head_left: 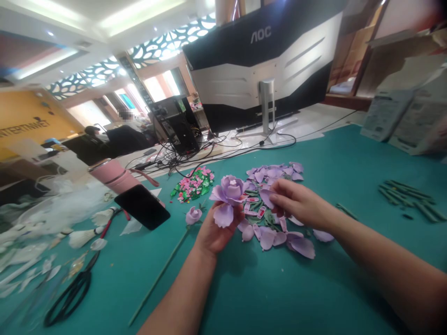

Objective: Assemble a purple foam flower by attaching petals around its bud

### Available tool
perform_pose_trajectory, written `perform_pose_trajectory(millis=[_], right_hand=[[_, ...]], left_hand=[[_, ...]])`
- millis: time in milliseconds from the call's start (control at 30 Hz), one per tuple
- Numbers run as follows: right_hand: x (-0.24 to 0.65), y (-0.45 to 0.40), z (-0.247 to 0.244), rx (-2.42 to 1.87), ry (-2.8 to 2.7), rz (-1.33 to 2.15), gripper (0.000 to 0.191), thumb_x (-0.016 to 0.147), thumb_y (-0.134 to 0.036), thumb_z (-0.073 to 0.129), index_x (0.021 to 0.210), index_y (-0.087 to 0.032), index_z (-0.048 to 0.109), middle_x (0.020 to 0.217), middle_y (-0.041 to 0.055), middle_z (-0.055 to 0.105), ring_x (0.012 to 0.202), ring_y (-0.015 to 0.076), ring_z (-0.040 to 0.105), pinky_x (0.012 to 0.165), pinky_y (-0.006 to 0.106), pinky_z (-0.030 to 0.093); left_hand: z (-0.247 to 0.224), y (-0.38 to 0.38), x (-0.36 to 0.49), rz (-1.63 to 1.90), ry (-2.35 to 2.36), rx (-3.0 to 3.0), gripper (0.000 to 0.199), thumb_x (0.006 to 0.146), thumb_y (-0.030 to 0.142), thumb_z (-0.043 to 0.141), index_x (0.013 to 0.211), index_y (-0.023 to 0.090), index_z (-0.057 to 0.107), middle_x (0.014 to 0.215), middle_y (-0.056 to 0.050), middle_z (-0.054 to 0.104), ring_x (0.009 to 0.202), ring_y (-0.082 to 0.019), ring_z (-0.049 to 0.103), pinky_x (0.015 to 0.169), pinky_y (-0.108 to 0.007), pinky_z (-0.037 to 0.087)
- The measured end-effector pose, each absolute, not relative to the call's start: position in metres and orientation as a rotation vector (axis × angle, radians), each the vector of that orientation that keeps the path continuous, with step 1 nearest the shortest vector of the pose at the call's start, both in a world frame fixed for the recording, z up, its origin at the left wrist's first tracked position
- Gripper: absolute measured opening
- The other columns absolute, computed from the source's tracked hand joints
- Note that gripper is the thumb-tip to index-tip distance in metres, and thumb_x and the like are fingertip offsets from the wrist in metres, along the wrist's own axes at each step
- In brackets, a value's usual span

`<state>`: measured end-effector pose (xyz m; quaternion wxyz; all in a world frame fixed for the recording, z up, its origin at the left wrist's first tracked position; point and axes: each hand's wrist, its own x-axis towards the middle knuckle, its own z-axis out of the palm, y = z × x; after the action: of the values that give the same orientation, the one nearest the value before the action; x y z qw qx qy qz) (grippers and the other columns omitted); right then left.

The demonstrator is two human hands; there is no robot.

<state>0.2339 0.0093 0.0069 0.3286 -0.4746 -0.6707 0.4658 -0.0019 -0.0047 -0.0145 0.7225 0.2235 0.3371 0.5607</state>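
My left hand (217, 232) is closed around the base of a purple artificial flower (231, 193), whose petals open out above the fingers. What the fingers grip underneath is hidden. Between the thumb and fingers of my right hand (291, 197) is a loose purple petal (267, 197), just right of the flower and apart from it. Below and behind both hands lies a pile of purple petals (268, 238) mixed with green parts and small pink pieces. A purple rosebud (193, 215) on a long green stem (159, 277) rests to the left of my left hand.
Black scissors (75, 288) and white shuttlecocks (85, 236) lie at left, near a dark phone (142, 207) leaning by a pink bottle (113, 174). Pink-green pieces (193, 184) are heaped behind. Green sticks (410, 200) lie right. Cables and a monitor (261, 65) stand at the back.
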Motion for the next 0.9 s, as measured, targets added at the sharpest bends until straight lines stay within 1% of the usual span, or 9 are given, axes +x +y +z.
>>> perform_pose_trajectory(millis=[167, 300, 367, 433, 533, 633, 700, 733, 900], right_hand=[[0.219, -0.003, 0.012, -1.063, -1.536, 1.54, 0.018, 0.092, -0.039, 0.058, 0.087, -0.023, 0.053, 0.061, -0.0031, 0.055, 0.055, 0.0117, 0.05, 0.051, 0.025, 0.041], [0.215, -0.008, 0.016, -1.009, -1.433, 1.694, 0.017, 0.09, -0.035, 0.062, 0.087, -0.02, 0.055, 0.06, -0.0042, 0.054, 0.053, 0.0091, 0.049, 0.05, 0.021, 0.041], [0.214, -0.009, 0.018, -1.015, -1.391, 1.722, 0.016, 0.09, -0.033, 0.063, 0.086, -0.019, 0.055, 0.058, -0.0044, 0.054, 0.052, 0.0082, 0.049, 0.049, 0.02, 0.04], [0.214, -0.01, 0.02, -1.023, -1.359, 1.733, 0.016, 0.089, -0.031, 0.063, 0.084, -0.019, 0.055, 0.057, -0.0043, 0.055, 0.049, 0.0076, 0.049, 0.047, 0.02, 0.04], [0.213, -0.011, 0.021, -1.032, -1.348, 1.741, 0.015, 0.087, -0.029, 0.064, 0.082, -0.019, 0.054, 0.056, -0.0039, 0.057, 0.047, 0.0074, 0.05, 0.045, 0.019, 0.04], [0.213, -0.012, 0.022, -1.039, -1.347, 1.74, 0.015, 0.086, -0.028, 0.066, 0.08, -0.019, 0.055, 0.055, -0.0032, 0.059, 0.046, 0.0077, 0.052, 0.044, 0.019, 0.041], [0.213, -0.013, 0.022, -1.042, -1.342, 1.738, 0.015, 0.085, -0.027, 0.066, 0.079, -0.02, 0.054, 0.055, -0.0029, 0.059, 0.046, 0.0078, 0.052, 0.043, 0.019, 0.041], [0.213, -0.013, 0.022, -1.043, -1.341, 1.738, 0.015, 0.085, -0.027, 0.066, 0.078, -0.02, 0.054, 0.054, -0.0027, 0.059, 0.046, 0.0078, 0.052, 0.043, 0.019, 0.041], [0.212, -0.014, 0.022, -1.053, -1.336, 1.756, 0.017, 0.085, -0.028, 0.066, 0.077, -0.02, 0.053, 0.054, -0.0023, 0.06, 0.044, 0.0082, 0.053, 0.042, 0.019, 0.041]], left_hand=[[-0.016, -0.004, -0.002, 1.215, 0.758, 0.466, 0.016, 0.076, 0.017, 0.073, 0.089, 0.015, 0.062, 0.092, -0.007, 0.073, 0.077, -0.018, 0.07, 0.078, -0.034, 0.059], [-0.017, -0.004, -0.002, 1.192, 0.734, 0.492, 0.026, 0.07, 0.015, 0.078, 0.091, 0.016, 0.062, 0.092, -0.006, 0.074, 0.073, -0.018, 0.07, 0.079, -0.035, 0.059], [-0.017, -0.004, -0.003, 1.178, 0.721, 0.53, 0.036, 0.068, 0.017, 0.081, 0.099, 0.017, 0.063, 0.095, -0.006, 0.074, 0.075, -0.019, 0.071, 0.083, -0.038, 0.059], [-0.017, -0.006, -0.003, 1.16, 0.714, 0.573, 0.045, 0.067, 0.021, 0.083, 0.107, 0.017, 0.062, 0.098, -0.006, 0.074, 0.083, -0.021, 0.072, 0.086, -0.039, 0.058], [-0.017, -0.006, -0.003, 1.135, 0.689, 0.647, 0.045, 0.069, 0.028, 0.084, 0.108, 0.017, 0.064, 0.093, -0.006, 0.074, 0.091, -0.024, 0.071, 0.089, -0.037, 0.057], [-0.016, -0.006, -0.001, 1.13, 0.655, 0.703, 0.042, 0.067, 0.029, 0.086, 0.103, 0.016, 0.067, 0.084, -0.004, 0.074, 0.082, -0.022, 0.072, 0.087, -0.035, 0.057], [-0.013, -0.007, 0.001, 1.122, 0.645, 0.734, 0.042, 0.065, 0.029, 0.087, 0.101, 0.016, 0.068, 0.083, -0.004, 0.074, 0.078, -0.021, 0.072, 0.085, -0.034, 0.058], [-0.01, -0.008, 0.002, 1.113, 0.645, 0.749, 0.043, 0.064, 0.03, 0.087, 0.1, 0.017, 0.068, 0.084, -0.004, 0.074, 0.08, -0.022, 0.072, 0.086, -0.035, 0.058], [0.001, -0.013, 0.006, 1.09, 0.695, 0.794, 0.049, 0.063, 0.039, 0.088, 0.103, 0.017, 0.069, 0.099, -0.008, 0.074, 0.104, -0.029, 0.068, 0.091, -0.037, 0.056]])
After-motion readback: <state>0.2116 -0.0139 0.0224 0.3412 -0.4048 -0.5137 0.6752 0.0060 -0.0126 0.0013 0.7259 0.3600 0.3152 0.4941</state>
